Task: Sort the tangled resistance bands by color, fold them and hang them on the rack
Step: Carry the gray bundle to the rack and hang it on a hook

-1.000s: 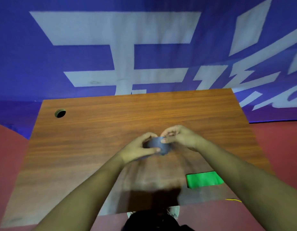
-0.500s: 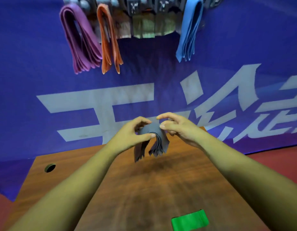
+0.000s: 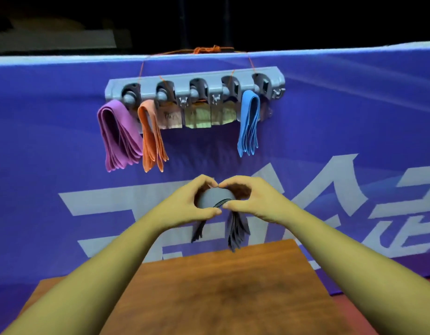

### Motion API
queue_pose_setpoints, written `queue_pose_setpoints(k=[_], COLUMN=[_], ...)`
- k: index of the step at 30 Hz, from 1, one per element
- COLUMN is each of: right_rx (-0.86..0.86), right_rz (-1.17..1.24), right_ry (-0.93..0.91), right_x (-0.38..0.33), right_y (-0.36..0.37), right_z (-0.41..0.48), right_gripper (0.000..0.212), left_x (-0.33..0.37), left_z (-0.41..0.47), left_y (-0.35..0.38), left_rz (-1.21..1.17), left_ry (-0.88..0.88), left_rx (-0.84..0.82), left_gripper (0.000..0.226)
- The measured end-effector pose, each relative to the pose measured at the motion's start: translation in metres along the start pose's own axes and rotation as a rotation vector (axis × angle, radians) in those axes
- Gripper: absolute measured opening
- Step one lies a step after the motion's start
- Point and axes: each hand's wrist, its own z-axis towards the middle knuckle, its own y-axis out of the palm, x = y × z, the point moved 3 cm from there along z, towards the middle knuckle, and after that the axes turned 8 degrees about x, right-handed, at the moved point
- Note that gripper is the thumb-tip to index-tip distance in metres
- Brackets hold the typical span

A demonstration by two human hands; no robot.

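Holding: both hands grasp 1 folded grey band (image 3: 215, 198). The left hand (image 3: 187, 204) curls round its left side and the right hand (image 3: 253, 201) round its right side. The thumbs sit under the fold and the index fingertips almost meet over its top.
Band's place: in the air between the 2 hands, its loose ends drooping below them toward the far edge of the table (image 3: 221, 286). It is below the rack (image 3: 194, 79) and well apart from it.
Done: 3 folded bundles hang on the rack above the hands. The purple band (image 3: 117, 136) is up and to the left of the left hand, with the orange band (image 3: 151, 136) just beside it on the right. The blue band (image 3: 249, 122) is up from the right hand.
Step in hand: the grey band looks fully folded, so this is judged to be the carry up to a hook.
Left to do: hang the grey band. The 2 hooks straight above the hands, between orange and blue, appear free, as does 1 at the rack's right end.
Unknown: whether more bands wait, since the table nearer than the hands is mostly covered by the forearms.
Progress: judged well past halfway.
Surroundings: the rack hangs by an orange string (image 3: 209, 49) against a blue banner (image 3: 330, 141) beyond the hands, with paper tags (image 3: 197, 117) under its middle hooks.
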Motion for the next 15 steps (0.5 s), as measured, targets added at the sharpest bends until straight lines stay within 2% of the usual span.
queue_pose_setpoints(k=[3, 12, 15], right_rx=[-0.002, 0.151, 0.254], right_rz=[-0.014, 0.051, 0.082], right_ry=[-0.036, -0.106, -0.155], right_x=[-0.013, -0.040, -0.048], right_y=[-0.014, -0.042, -0.044], right_z=[0.011, 0.038, 0.050], right_gripper=[0.037, 0.029, 0.026], left_x=[0.009, 0.030, 0.037], left_z=[0.009, 0.037, 0.051], left_y=[-0.006, -0.034, -0.045], left_rz=[0.087, -0.132, -0.160], left_ry=[0.068, 0.125, 0.152], left_rx=[-0.003, 0.240, 0.333], left_gripper=[0.049, 0.036, 0.035])
